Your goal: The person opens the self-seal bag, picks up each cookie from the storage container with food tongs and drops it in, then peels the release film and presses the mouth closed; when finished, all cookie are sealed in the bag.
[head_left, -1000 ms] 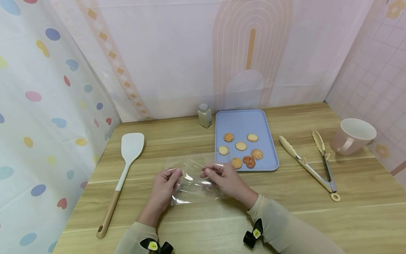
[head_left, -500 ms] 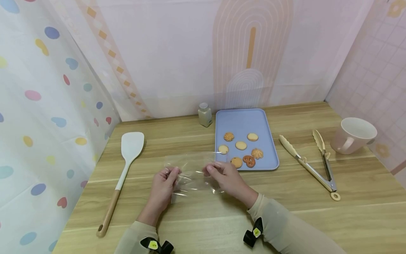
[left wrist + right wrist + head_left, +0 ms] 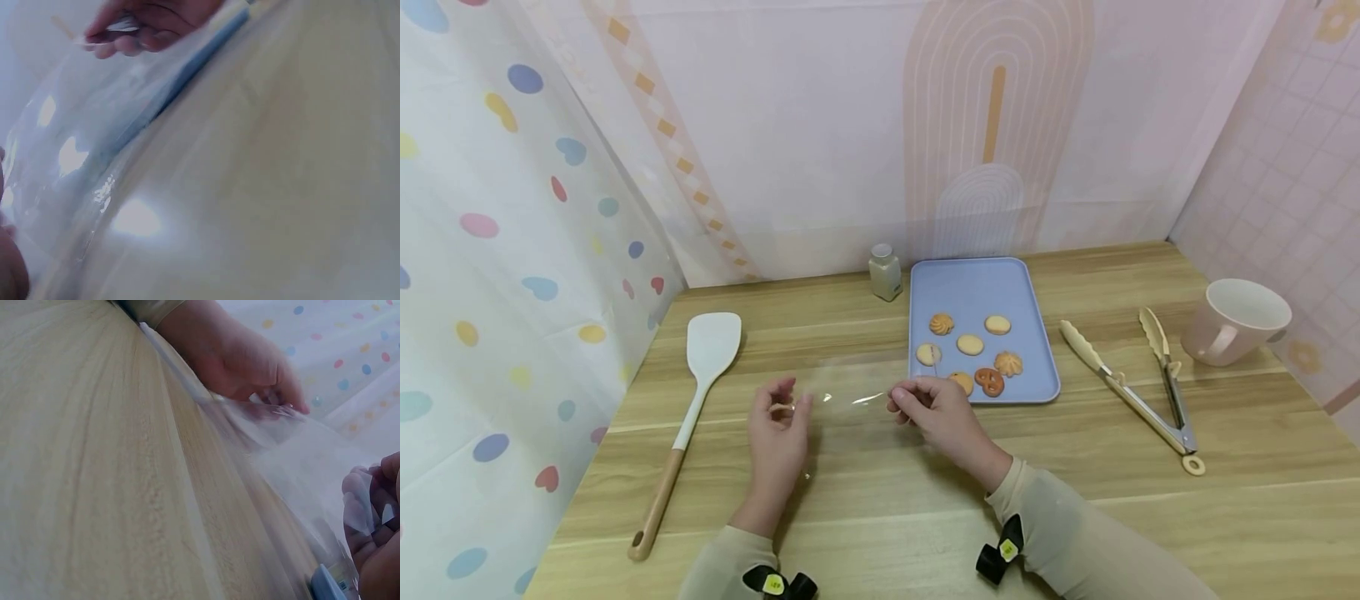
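Observation:
A clear plastic bag (image 3: pixel 850 417) stretches between the two hands above the wooden table. My right hand (image 3: pixel 943 417) pinches its right edge between thumb and curled fingers, as the left wrist view also shows with this right hand (image 3: pixel 150 28). At the bag's left side is my left hand (image 3: pixel 778 442), its thumb apart from the loosely bent fingers. In the right wrist view, the left hand (image 3: pixel 244 362) is close behind the film; whether it touches the film is hard to tell. Glare lies across the bag.
Behind the right hand lies a blue tray (image 3: pixel 966 287) with several cookies and a pretzel (image 3: pixel 988 382). A small jar (image 3: pixel 884 275) stands beside it. Left is a white spatula (image 3: pixel 711 350); right are open tongs (image 3: pixel 1150 400) and a pink mug (image 3: pixel 1232 325).
My left hand has let its thumb and fingers come apart and shifted slightly left. The right hand keeps its pinch. The bag now looks flatter, with fewer folds.

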### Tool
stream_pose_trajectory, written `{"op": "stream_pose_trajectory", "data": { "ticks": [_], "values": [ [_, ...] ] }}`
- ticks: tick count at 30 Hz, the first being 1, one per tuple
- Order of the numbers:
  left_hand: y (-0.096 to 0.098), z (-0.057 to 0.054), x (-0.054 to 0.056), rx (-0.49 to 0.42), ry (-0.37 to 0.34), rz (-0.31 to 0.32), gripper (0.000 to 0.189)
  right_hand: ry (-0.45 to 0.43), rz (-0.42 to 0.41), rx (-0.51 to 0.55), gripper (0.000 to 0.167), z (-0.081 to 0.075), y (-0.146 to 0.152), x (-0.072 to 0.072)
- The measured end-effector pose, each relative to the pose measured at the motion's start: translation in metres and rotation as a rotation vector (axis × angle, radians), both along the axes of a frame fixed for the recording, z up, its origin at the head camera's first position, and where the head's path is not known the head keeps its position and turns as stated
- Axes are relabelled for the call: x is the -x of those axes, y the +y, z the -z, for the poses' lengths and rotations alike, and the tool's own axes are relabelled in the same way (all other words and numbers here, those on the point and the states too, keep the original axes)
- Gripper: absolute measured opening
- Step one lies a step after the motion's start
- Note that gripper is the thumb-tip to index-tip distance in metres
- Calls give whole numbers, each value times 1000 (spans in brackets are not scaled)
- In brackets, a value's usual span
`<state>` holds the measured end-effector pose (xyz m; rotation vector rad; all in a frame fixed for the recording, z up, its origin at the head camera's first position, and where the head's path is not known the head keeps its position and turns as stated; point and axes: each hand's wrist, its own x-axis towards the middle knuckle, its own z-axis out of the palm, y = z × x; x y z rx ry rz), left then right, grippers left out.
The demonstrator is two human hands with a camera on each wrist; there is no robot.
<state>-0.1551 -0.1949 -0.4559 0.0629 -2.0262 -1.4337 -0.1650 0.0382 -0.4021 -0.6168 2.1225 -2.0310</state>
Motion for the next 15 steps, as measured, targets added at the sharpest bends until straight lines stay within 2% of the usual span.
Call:
{"op": "stream_pose_trajectory", "data": {
  "ticks": [4, 5, 7, 9, 11, 15],
  "values": [
    [8, -7, -3, 246, 319, -103, 35, -10, 13, -13, 17, 1, 0, 0],
    [9, -9, -3, 294, 383, -111, 35, -9, 17, -20, 17, 1, -1, 0],
    [12, -10, -2, 366, 482, -67, 36, -10, 26, -29, 17, 1, -2, 0],
    [15, -11, -1, 415, 526, 21, 40, -8, 29, -31, 17, 0, -2, -1],
    [18, -10, -1, 451, 530, 115, 43, -2, 26, -34, 17, 0, -3, -1],
    [22, -8, -1, 513, 487, 257, 44, 10, 9, -39, 17, 0, -3, -2]
  ]
}}
